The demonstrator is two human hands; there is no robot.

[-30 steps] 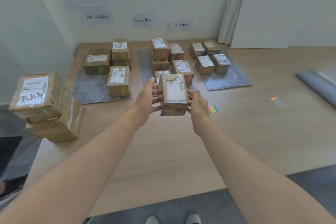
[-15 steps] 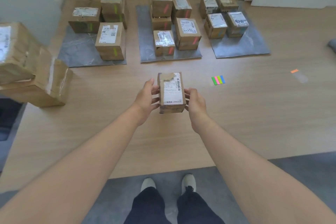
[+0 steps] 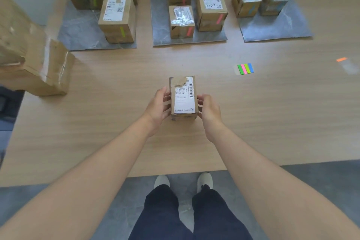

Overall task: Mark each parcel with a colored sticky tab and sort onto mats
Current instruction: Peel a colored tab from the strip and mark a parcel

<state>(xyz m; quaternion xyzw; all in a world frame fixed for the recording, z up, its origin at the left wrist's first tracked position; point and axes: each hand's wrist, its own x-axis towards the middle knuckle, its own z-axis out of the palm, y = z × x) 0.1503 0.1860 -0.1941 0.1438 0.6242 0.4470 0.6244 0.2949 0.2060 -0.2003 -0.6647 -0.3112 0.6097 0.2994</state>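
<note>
A small brown parcel (image 3: 183, 98) with a white shipping label on top sits between my hands over the wooden table (image 3: 109, 122). My left hand (image 3: 158, 106) presses its left side and my right hand (image 3: 209, 109) its right side. A strip of green, pink and blue sticky tabs (image 3: 245, 69) lies on the table to the right of the parcel. Three grey mats lie at the far side: the left mat (image 3: 78, 33) has parcels with green tabs, the middle mat (image 3: 159, 25) parcels with red tabs, the right mat (image 3: 272, 27) parcels with blue tabs.
Two large taped boxes (image 3: 33, 60) are stacked at the table's left edge. A single orange tab (image 3: 341, 59) lies at the far right. My legs and white shoes (image 3: 183, 181) stand on the grey floor just past the table's near edge.
My view has tilted down and closer. The parcel, held in both hands, has come down and nearer to me, low over the table.
</note>
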